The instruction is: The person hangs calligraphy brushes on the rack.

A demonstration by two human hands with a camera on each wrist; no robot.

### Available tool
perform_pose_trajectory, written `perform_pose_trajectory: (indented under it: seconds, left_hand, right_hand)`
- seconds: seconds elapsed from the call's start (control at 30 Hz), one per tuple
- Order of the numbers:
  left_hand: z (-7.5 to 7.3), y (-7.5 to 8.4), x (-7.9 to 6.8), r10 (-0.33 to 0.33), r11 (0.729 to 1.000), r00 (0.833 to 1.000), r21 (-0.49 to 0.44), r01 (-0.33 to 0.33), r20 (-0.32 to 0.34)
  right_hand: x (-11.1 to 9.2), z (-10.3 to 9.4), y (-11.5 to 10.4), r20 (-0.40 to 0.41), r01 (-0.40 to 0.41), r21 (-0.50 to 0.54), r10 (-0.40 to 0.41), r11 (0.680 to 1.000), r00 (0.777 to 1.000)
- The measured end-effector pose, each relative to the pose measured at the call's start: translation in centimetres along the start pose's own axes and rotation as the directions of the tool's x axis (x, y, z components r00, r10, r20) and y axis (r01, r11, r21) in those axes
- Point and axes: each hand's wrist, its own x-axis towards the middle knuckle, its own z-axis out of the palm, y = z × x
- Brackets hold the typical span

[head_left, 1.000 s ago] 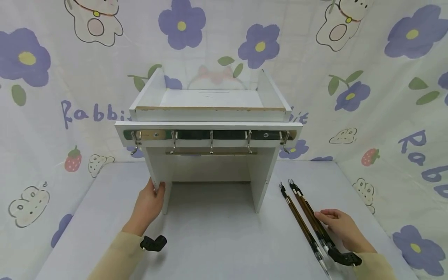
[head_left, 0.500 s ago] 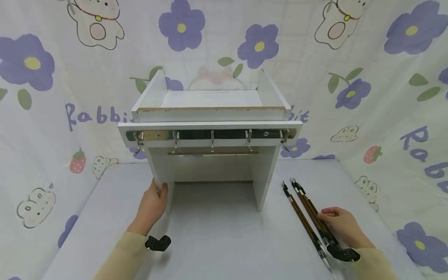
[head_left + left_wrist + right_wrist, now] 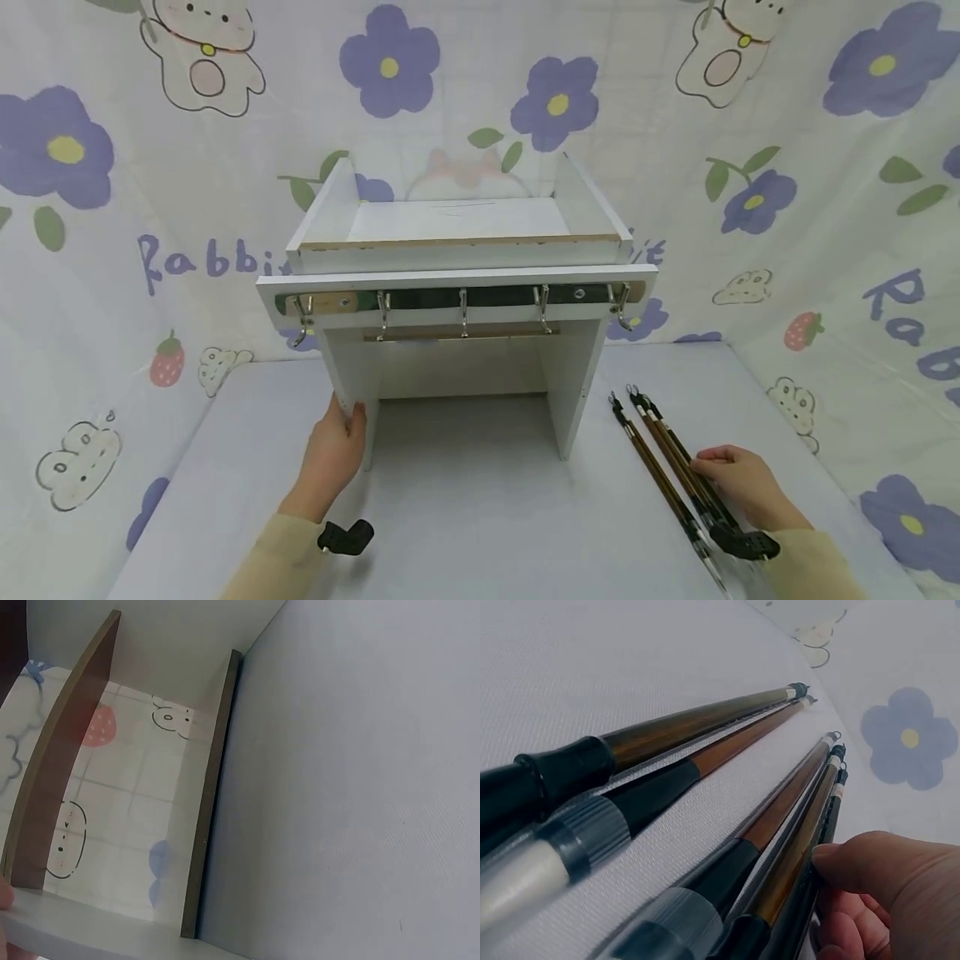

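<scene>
A white shelf rack (image 3: 457,258) stands in the middle of the table in the head view. My left hand (image 3: 326,458) grips its left side panel low down, thumb at the front edge, fingers behind. In the left wrist view only bits of the fingers show at the lower left, beside the rack's panel (image 3: 90,926). On the right, several writing brushes with hanging loops lie in two bunches. My right hand (image 3: 738,483) pinches the rightmost dark brush (image 3: 831,817) between thumb and curled fingers. Capped brush tips point towards me.
A metal rail (image 3: 427,297) with several hooks runs along the rack's front. The rack's top tray (image 3: 457,221) has raised sides. A patterned cloth (image 3: 465,100) hangs behind and at both sides of the white table (image 3: 480,517). The left brush bunch (image 3: 649,462) lies apart.
The head view has shifted slightly. Both hands keep their places, the left on the rack and the right at the brushes; the brushes lie as before.
</scene>
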Motion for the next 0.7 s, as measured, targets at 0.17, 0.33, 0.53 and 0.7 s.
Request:
perform_pose_trajectory:
  seconds: [0.17,0.33,0.53,0.7]
  left_hand:
    - [0.40,-0.24,0.18,0.001,1.000,1.000,0.010,-0.001,-0.004]
    - [0.80,-0.23,-0.06,-0.009,1.000,1.000,0.016,0.010,-0.006]
    - [0.67,-0.01,-0.57,-0.013,1.000,1.000,0.004,0.013,-0.003]
    - [0.42,-0.29,-0.77,-0.011,1.000,1.000,0.005,0.011,-0.008]
  right_hand:
    - [-0.12,0.22,0.15,-0.024,0.002,-0.013,-0.002,1.000,1.000]
    - [-0.34,0.00,0.29,-0.025,-0.017,-0.037,0.016,0.999,1.000]
    - [-0.23,-0.05,0.31,-0.025,-0.018,-0.062,0.016,0.998,1.000]
    - [0.10,0.19,0.16,-0.037,-0.035,-0.060,0.033,0.998,0.999]
